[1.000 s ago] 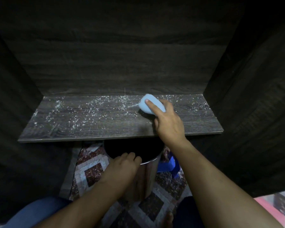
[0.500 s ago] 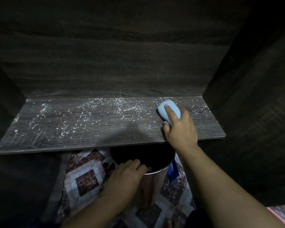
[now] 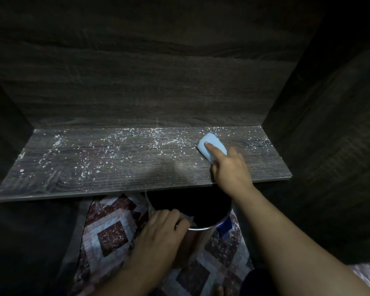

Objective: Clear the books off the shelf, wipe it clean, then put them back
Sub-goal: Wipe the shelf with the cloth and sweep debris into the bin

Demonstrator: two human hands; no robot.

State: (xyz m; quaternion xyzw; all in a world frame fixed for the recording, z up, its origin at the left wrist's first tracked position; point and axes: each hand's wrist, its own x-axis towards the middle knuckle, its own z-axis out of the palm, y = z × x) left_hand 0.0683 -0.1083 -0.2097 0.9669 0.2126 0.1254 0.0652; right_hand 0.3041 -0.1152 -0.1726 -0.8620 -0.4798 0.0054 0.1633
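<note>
Since a second ago the sponge has slid to the right along the shelf, and the bin below has shifted the same way.

From the head camera, the right hand grasps the pale blue sponge on the right part of the shelf, near the back panel. Its index finger lies straight along the top, and the thumb and other fingers are curled round the near end. White crumbs are scattered over the dark wood to the left. The left hand holds the metal bin just under the shelf's front edge, fingers hooked over the rim. A patterned floor lies beneath.
</note>
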